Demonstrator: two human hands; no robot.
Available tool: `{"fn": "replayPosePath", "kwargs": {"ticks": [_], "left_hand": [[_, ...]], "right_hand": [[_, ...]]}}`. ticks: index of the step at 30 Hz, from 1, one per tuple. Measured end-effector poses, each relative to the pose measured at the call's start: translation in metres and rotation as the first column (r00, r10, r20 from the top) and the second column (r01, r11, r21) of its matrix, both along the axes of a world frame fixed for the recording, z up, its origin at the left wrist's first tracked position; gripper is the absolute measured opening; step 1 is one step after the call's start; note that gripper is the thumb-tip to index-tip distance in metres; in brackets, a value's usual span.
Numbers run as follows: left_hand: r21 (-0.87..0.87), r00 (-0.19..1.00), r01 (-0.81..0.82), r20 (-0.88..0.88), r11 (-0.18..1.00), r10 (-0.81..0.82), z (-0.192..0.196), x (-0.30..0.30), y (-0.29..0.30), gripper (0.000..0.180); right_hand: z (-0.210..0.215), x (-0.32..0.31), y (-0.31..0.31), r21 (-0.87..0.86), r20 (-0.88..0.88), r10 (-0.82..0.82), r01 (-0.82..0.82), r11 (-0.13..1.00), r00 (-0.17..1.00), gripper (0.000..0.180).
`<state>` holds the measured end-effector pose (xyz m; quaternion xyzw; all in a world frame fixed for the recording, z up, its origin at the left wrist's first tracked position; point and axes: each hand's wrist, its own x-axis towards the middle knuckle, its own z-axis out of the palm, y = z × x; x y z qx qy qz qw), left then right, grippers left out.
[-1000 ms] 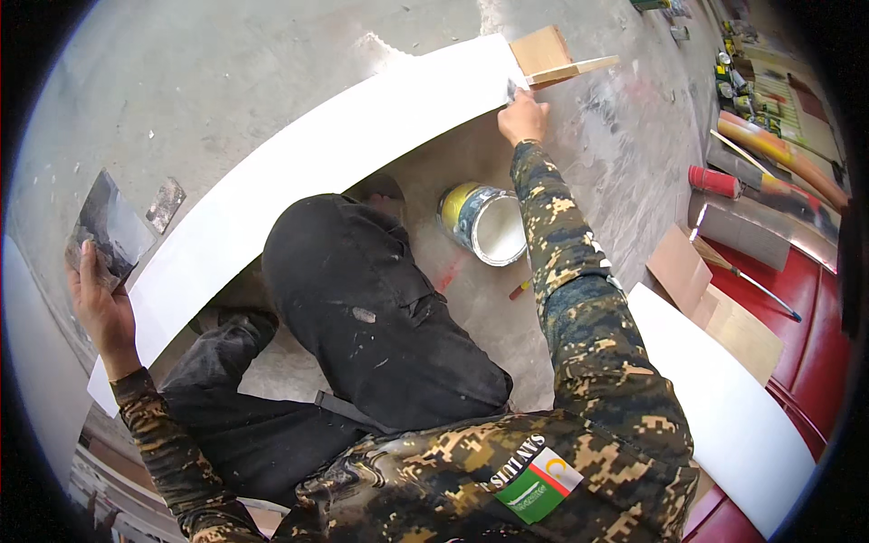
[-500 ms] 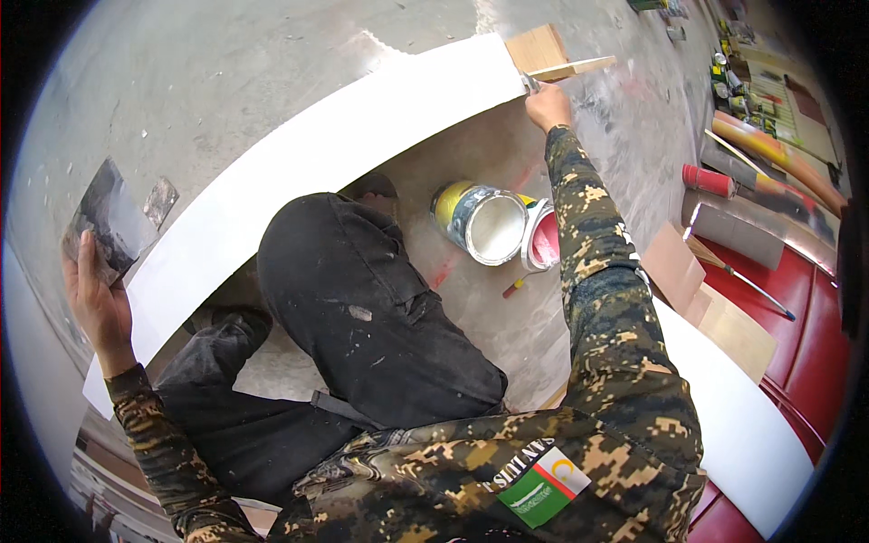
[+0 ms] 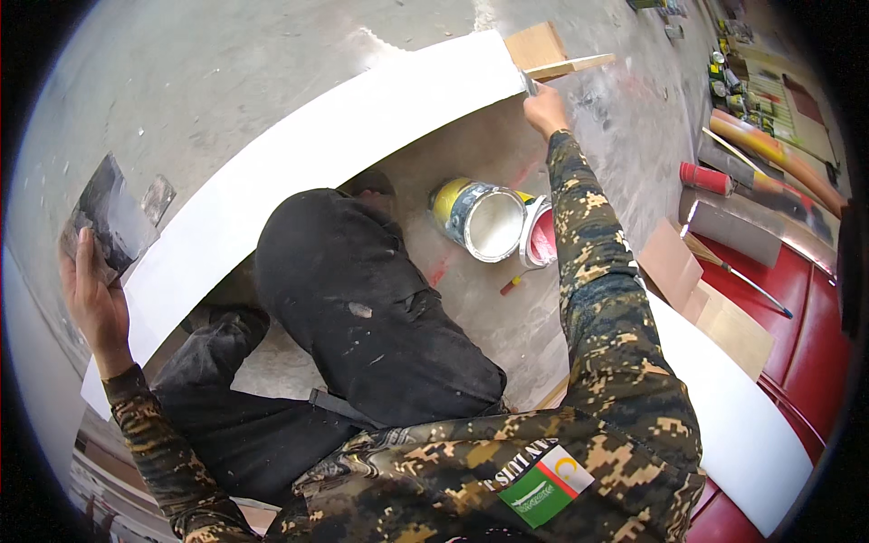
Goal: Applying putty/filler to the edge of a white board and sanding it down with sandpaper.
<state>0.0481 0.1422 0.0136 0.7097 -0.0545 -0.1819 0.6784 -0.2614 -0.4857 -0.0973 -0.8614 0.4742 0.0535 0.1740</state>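
The long white board point(image 3: 299, 172) lies with its long axis running from lower left to upper right, its far end pointing toward the wooden block point(image 3: 536, 43) at the top of the view. It rests low, just above the grey concrete floor point(image 3: 226, 63).

The right hand point(image 3: 546, 109) is closed around a small scraper blade point(image 3: 528, 83), held against the board's far end, touching its edge just below the wooden block. The left hand point(image 3: 90, 290) grips a flat putty-smeared trowel plate point(image 3: 109, 217), fingers wrapped on its lower edge, beside the board's near end.

An open paint can point(image 3: 480, 220) lies tilted on the floor between the board and the right forearm, a red lid point(image 3: 540, 242) touching it. A second white board point(image 3: 733, 416) lies at right over a red surface point(image 3: 815, 353). Tools and cardboard pieces point(image 3: 670, 262) crowd the right margin.
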Motion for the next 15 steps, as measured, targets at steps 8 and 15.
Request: {"fn": "replayPosePath", "kwargs": {"ticks": [8, 15], "left_hand": [[-0.036, 0.995, -0.02, -0.103, 0.999, 0.017, 0.002, 0.001, -0.005, 0.037], [-0.038, 0.997, -0.022, -0.075, 0.999, 0.019, 0.005, -0.003, -0.014, 0.034]], "right_hand": [[-0.03, 0.008, 0.014, -0.278, -0.074, -0.016, -0.005, 0.961, 0.997, 0.054], [-0.024, 0.004, 0.017, -0.069, -0.262, 0.008, -0.027, 0.997, 0.965, 0.045]]}}
